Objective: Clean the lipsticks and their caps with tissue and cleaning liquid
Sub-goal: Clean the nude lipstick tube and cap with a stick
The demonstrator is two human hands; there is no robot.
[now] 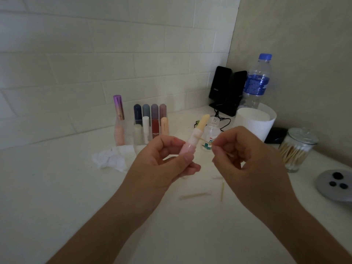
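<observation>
Two hands, one lipstick, one swab

My left hand [163,161] grips one uncapped lipstick [198,126] above the table; my right hand [245,159] pinches one swab stick [204,141] against its collar. One crumpled tissue [110,158] lies left; one liquid bottle [211,133] is half hidden.

The white tabletop [57,187] carries a clear lipstick organiser [131,136]. Crumpled tissue [112,158] lies just in front of the organiser. To the organiser's right stand an uncapped small bottle [211,133], a white cup [255,122] and a glass swab jar [297,149].
</observation>
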